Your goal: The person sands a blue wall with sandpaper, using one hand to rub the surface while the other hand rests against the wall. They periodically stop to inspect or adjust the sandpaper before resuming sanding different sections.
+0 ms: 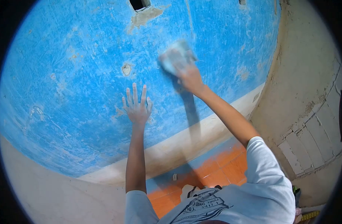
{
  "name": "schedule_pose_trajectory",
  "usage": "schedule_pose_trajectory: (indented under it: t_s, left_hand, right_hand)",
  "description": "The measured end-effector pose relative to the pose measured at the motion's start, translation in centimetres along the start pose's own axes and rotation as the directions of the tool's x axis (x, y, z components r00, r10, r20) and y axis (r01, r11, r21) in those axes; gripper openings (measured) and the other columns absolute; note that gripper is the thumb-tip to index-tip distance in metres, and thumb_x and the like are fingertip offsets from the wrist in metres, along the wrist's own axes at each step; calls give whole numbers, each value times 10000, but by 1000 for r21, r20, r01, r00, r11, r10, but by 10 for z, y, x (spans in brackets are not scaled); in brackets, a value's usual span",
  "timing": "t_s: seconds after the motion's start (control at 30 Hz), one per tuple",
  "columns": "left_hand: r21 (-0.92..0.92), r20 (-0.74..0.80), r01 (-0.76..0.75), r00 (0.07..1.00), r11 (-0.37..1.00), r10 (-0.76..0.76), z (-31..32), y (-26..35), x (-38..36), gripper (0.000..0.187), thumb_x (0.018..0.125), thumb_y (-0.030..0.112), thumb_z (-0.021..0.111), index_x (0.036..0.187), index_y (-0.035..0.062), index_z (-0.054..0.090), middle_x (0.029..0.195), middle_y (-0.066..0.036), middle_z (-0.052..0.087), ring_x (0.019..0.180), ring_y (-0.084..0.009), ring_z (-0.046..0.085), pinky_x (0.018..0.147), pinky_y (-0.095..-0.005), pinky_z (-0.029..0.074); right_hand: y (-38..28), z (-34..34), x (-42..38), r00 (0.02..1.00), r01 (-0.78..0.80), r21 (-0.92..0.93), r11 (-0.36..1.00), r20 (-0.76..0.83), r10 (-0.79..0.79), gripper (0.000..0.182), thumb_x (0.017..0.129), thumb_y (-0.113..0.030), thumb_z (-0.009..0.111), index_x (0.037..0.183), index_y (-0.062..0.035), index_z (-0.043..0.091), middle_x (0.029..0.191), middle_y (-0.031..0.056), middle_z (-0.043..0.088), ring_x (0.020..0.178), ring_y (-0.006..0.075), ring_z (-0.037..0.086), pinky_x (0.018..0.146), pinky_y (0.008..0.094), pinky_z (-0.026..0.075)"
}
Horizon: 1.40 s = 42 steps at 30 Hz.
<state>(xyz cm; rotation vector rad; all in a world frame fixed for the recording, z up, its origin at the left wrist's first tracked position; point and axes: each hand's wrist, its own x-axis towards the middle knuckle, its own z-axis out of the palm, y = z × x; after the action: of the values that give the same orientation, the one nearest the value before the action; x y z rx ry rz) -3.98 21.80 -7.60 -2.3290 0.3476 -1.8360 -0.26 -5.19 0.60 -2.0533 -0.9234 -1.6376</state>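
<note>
My left hand [137, 108] lies flat against the blue painted wall [92, 119], its fingers spread and dusted with pale powder. Higher up and to the right, my right hand [187, 72] presses a pale grey-blue sheet [178, 56] to the same wall. Motion blurs this sheet, and I cannot tell whether it is sandpaper or a cloth. The wall's paint is scuffed, with whitish scratches all over. A small chipped spot [126, 69] sits just above my left fingertips.
A dark square hole [139, 4] opens at the wall's top, with a bare patch [145, 18] under it. Along its bottom runs a cream band [174, 145]. Orange tiles [219, 170] cover the floor, where a small white object [174, 177] lies. A grey wall [298, 74] stands at right.
</note>
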Motion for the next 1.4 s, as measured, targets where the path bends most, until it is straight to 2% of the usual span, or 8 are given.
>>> schedule_pose_trajectory:
  t_s: [0.17,0.3,0.43,0.57,0.7,0.83,0.93,1.4]
  left_hand:
    - [8,-2,-11,1000,1000,11,0,0,1,581,967,347,566,1537,359,457,1629,-52,396,1485,-324,378,1173,-584,303]
    - [3,1,-5,1000,1000,5,-3,1,2,583,967,349,567,1539,359,455,1632,-53,391,1490,-323,371,1170,-590,308]
    - [-15,-28,-11,1000,1000,11,-1,0,4,587,966,347,570,1540,362,452,1636,-54,385,1494,-324,365,1177,-589,299]
    - [-5,-4,-6,1000,1000,6,-3,0,2,599,961,345,578,1544,364,445,1637,-56,383,1493,-326,369,1181,-592,291]
    - [-11,-7,-6,1000,1000,6,-1,-1,1,613,954,348,589,1548,366,437,1638,-60,380,1494,-328,366,1179,-594,290]
    - [1,15,-5,1000,1000,5,0,0,2,624,947,346,602,1548,365,436,1638,-63,380,1493,-332,367,1176,-595,292]
    - [-2,5,0,1000,1000,0,-1,0,1,639,940,340,616,1550,366,429,1645,-63,367,1498,-333,355,1176,-597,290]
    - [14,20,-12,1000,1000,12,-1,0,1,669,931,333,630,1560,362,404,1655,-60,346,1505,-337,340,1168,-627,289]
  right_hand:
    - [3,-4,16,860,-492,-159,856,-243,449,785,791,19,573,1543,-172,449,1592,139,429,1469,322,405,1204,568,298]
    - [-11,-8,-4,996,33,98,995,75,-41,823,777,26,614,1560,-147,425,1578,169,436,1478,360,378,1198,611,264]
    - [18,-10,6,957,-266,-139,954,-158,244,738,840,-15,604,1547,-153,444,1569,107,467,1440,330,439,1180,592,307]
    - [20,-14,1,993,98,-98,990,70,-91,782,840,-26,646,1571,-156,400,1577,133,442,1427,371,441,1176,614,291]
    - [25,-25,11,993,-72,-422,904,55,105,710,889,-58,582,1566,-191,414,1598,93,416,1462,289,416,1167,660,282]
    - [29,-26,11,978,178,-205,962,145,-150,740,866,-59,605,1565,-208,416,1625,106,379,1480,348,378,1173,691,247]
    - [28,-31,19,993,-109,-294,950,1,115,688,912,-97,554,1567,-258,415,1633,68,378,1486,276,387,1201,656,241]
    - [27,-28,5,985,22,-210,977,172,15,891,687,-37,716,1529,-205,477,1635,94,368,1507,335,340,1216,631,241]
